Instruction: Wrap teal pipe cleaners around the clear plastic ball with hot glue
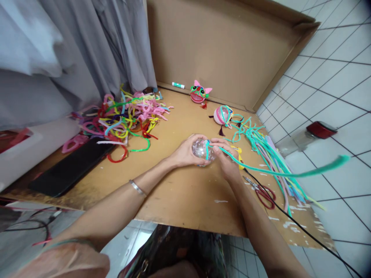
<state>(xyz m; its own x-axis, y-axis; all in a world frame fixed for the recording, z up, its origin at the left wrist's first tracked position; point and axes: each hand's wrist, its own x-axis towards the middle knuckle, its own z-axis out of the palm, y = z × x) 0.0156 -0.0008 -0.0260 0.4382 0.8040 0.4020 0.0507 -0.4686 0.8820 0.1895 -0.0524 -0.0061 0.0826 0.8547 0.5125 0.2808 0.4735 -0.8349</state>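
A clear plastic ball [199,150] with glints on it sits in my left hand [184,151], whose fingers wrap round its left side. A long teal pipe cleaner [275,172] runs over the ball's front, and its free end sticks far out to the right. My right hand [227,160] pinches this pipe cleaner close to the ball, fingertips at the ball's right side. Just behind that hand a yellow glue gun [240,157] is partly hidden, and a black cord [276,204] trails from it. Red-handled scissors [265,195] lie to the right of my right forearm.
Tangled pipe cleaner offcuts [127,116] pile at the left, beside a black flat object [72,168]. Long pipe cleaners [269,154] lie at the right. Two decorated balls, one a pink-eared face [198,94], one teal-banded [223,114], and a glue stick [178,85] sit near the cardboard [220,50].
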